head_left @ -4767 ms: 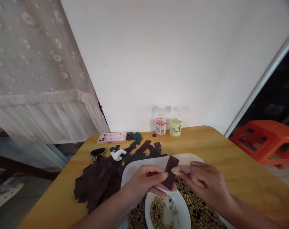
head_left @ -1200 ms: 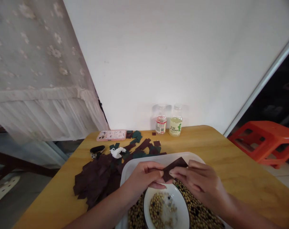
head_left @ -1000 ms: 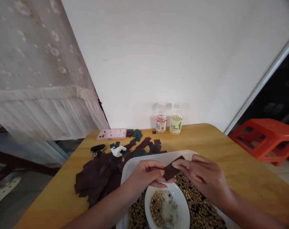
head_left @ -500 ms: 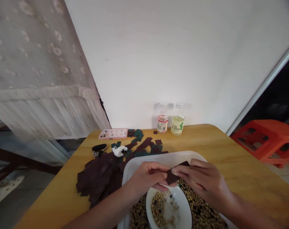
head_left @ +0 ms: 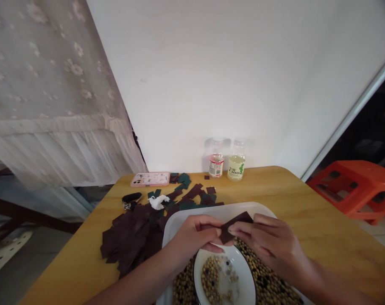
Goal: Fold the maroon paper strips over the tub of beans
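Pinched by our left hand (head_left: 199,234) and right hand (head_left: 272,238): dark brown strip (head_left: 227,232), near far edge of tray (head_left: 192,214), turned more crosswise than seconds ago; handling seemingly unfinished.

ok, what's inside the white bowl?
In the white bowl: tan bead-like pieces, a few dark ones. Anything beneath them is covered; the left hand hides some of its far edge.

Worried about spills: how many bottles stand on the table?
2: the bottle with red-edged label and, to its right, the bottle with green-marked label, both near the far edge of the table.
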Tool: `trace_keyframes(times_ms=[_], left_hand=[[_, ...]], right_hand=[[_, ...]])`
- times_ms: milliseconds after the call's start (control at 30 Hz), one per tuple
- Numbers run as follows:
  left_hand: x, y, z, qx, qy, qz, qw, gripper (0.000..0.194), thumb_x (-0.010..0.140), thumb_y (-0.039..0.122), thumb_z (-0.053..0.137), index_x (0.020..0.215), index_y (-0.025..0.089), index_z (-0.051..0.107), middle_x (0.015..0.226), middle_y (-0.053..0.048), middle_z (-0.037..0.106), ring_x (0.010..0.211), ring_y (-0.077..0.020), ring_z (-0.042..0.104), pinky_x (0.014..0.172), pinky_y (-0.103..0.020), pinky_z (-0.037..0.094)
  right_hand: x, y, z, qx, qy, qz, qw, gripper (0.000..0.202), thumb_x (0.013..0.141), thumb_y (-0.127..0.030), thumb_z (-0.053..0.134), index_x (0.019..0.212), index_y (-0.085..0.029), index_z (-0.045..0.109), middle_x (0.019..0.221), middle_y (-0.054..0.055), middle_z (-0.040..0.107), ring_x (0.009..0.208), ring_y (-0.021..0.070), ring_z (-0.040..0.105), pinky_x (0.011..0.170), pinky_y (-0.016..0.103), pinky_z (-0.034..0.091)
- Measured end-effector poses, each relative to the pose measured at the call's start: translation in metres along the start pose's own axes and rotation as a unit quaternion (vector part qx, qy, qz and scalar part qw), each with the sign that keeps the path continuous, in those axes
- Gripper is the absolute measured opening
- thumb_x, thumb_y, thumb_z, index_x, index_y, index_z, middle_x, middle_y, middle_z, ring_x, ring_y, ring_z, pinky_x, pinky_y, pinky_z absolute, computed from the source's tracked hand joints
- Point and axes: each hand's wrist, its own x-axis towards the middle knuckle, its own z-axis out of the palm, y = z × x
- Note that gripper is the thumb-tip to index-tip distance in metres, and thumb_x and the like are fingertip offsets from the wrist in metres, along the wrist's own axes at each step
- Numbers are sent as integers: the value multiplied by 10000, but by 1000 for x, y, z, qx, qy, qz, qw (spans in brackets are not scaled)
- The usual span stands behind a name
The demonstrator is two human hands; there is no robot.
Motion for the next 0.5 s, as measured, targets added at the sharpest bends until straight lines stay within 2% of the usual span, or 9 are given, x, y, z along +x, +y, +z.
trace_keyframes(times_ms=[100,267,400,500], left_hand=[[0,0,0,0,13,-3,1000,253,600,229,684,829,126,655,712,-35,692,693,-181,678,586,-200,524],[1,2,0,1,5,-9,1000,249,604,237,679,824,123,660,726,-46,690,740,-197,677,580,-193,519],[2,3,0,-5,11,-11,1000,258,604,240,678,835,125,661,722,-41,688,721,-180,676,582,-186,516],[2,2,0,-10,11,-12,1000,268,587,248,694,823,126,660,673,-28,677,718,-187,676,579,-190,516]], right_hand=[[1,0,-1,-28,42,38,998,178,801,-71,580,910,-210,602,665,-15,663,437,101,391,419,240,326],[2,-1,-1,-13,12,8,1000,201,817,-63,549,950,-204,604,646,-8,651,490,112,451,459,237,363],[2,1,-1,-31,45,50,997,127,813,-102,571,872,-201,625,509,-35,570,429,102,394,422,235,327],[3,0,0,-13,28,22,999,166,808,-72,567,896,-204,617,615,-11,650,467,108,437,445,237,350]])
